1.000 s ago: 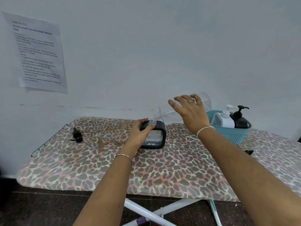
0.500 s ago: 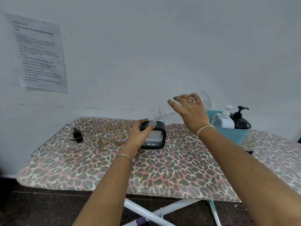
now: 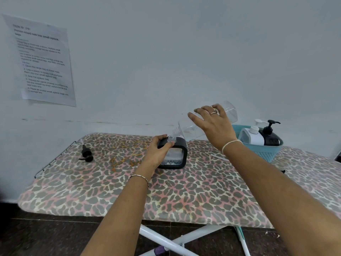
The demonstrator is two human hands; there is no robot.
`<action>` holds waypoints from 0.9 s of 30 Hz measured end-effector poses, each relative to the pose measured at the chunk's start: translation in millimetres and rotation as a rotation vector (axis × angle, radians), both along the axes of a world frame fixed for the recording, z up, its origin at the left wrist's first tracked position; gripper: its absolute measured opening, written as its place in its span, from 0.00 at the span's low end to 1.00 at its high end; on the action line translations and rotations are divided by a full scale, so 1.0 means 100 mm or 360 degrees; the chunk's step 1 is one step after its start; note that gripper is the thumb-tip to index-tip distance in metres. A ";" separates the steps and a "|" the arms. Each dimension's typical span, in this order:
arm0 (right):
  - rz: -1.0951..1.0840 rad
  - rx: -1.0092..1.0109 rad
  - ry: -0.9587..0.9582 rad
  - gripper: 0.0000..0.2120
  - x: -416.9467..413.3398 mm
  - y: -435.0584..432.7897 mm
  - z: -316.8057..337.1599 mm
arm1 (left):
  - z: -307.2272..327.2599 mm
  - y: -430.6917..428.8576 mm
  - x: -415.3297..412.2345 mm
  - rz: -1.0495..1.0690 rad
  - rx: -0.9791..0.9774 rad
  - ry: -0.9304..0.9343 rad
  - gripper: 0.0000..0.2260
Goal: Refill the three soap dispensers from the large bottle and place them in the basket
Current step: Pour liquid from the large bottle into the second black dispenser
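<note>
Pour alignment: large clear plastic bottle [image 3: 191, 128] lies tilted, long axis falling from upper right to lower left, neck at the open top of the black square soap dispenser [image 3: 177, 156]. My right hand [image 3: 214, 124] curls its fingers over the bottle. My left hand [image 3: 158, 152] grips the dispenser on the leopard-print ironing board [image 3: 184, 191]. Turquoise plastic basket [image 3: 265, 154] stands just beyond my right wrist, and the loose black pump head [image 3: 86, 154] lies well left.

**The count, by kind**

3 dispensers: square dispenser [image 3: 173, 154], white dispenser [image 3: 253, 136], black dispenser [image 3: 271, 139]. 1 bottle [image 3: 190, 128], 1 basket [image 3: 265, 154], 1 pump [image 3: 86, 154], 1 board [image 3: 129, 191], 1 sheet [image 3: 42, 60]. 2 hands: left hand [image 3: 156, 153], right hand [image 3: 214, 124]. 2 bracelets [image 3: 139, 177], 1 ring [image 3: 214, 113].
</note>
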State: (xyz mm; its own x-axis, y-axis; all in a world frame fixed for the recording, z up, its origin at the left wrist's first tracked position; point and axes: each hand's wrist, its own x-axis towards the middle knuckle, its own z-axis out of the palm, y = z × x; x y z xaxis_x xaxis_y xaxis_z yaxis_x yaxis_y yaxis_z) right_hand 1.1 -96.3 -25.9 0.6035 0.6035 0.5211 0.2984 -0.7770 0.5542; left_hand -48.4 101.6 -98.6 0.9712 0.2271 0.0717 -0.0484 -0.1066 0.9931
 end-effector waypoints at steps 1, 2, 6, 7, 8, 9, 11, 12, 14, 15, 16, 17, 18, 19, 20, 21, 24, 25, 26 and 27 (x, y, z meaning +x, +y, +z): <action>-0.0002 -0.0006 0.0001 0.37 0.00 0.00 0.00 | 0.00 0.00 0.00 0.0000 -0.0001 0.0001 0.19; -0.0005 -0.0012 0.0002 0.38 0.00 0.00 0.00 | 0.00 0.00 0.00 0.0000 0.0001 0.0003 0.19; 0.0000 -0.0019 0.0004 0.38 0.01 0.00 0.01 | 0.00 0.00 -0.01 -0.0001 0.0009 0.0009 0.19; 0.0007 -0.0022 0.0001 0.38 0.01 0.00 0.02 | -0.01 0.00 -0.01 -0.0001 0.0008 0.0009 0.20; 0.0018 -0.0028 -0.0009 0.37 0.01 0.00 0.02 | 0.00 0.00 -0.01 0.0002 0.0006 0.0011 0.20; 0.0028 -0.0037 -0.0020 0.36 0.00 0.00 0.03 | 0.00 0.00 0.00 0.0008 0.0006 0.0011 0.20; 0.0043 -0.0062 -0.0042 0.35 0.00 0.00 0.05 | 0.01 -0.01 0.00 0.0014 0.0003 0.0009 0.20; 0.0049 -0.0072 -0.0048 0.35 0.00 0.00 0.05 | 0.01 -0.01 -0.01 0.0012 0.0002 0.0006 0.20; 0.0060 -0.0089 -0.0054 0.35 0.01 0.00 0.07 | 0.01 -0.01 -0.01 0.0008 0.0000 0.0004 0.20; 0.0065 -0.0099 -0.0060 0.35 0.01 0.00 0.07 | 0.01 0.00 -0.01 0.0006 0.0000 0.0003 0.20; 0.0071 -0.0109 -0.0070 0.35 0.01 0.00 0.08 | 0.01 0.00 -0.02 0.0002 0.0003 0.0003 0.20; 0.0080 -0.0120 -0.0082 0.34 0.01 0.00 0.09 | 0.01 -0.01 -0.02 0.0000 0.0006 0.0004 0.20; 0.0091 -0.0133 -0.0096 0.34 0.02 0.01 0.09 | 0.01 -0.01 -0.03 0.0000 0.0008 0.0005 0.20; 0.0102 -0.0146 -0.0109 0.33 0.02 0.01 0.09 | 0.01 -0.01 -0.03 0.0000 0.0008 0.0007 0.20; 0.0113 -0.0157 -0.0122 0.33 0.02 0.01 0.10 | 0.02 -0.01 -0.03 0.0001 0.0010 0.0007 0.20; 0.0122 -0.0165 -0.0135 0.32 0.03 0.01 0.11 | 0.02 -0.01 -0.03 0.0001 0.0010 0.0008 0.20; 0.0136 -0.0185 -0.0155 0.31 0.03 0.01 0.12 | 0.01 -0.01 -0.04 -0.0002 0.0000 0.0019 0.20; 0.0137 -0.0191 -0.0159 0.31 0.04 0.02 0.12 | 0.01 -0.01 -0.04 -0.0005 -0.0003 0.0020 0.20; 0.0141 -0.0193 -0.0163 0.30 0.04 0.02 0.12 | 0.02 -0.01 -0.05 -0.0008 -0.0004 0.0023 0.20; 0.0148 -0.0194 -0.0169 0.30 0.04 0.02 0.12 | 0.01 0.00 -0.05 -0.0011 -0.0009 0.0024 0.20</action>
State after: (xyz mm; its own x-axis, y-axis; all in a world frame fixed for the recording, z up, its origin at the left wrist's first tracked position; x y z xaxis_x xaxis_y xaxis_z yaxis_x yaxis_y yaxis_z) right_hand 4.7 -94.2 -13.5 0.4878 0.7165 0.4987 0.3004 -0.6741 0.6748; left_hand -53.4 101.2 -97.1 0.9737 0.2208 0.0559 -0.0342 -0.1010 0.9943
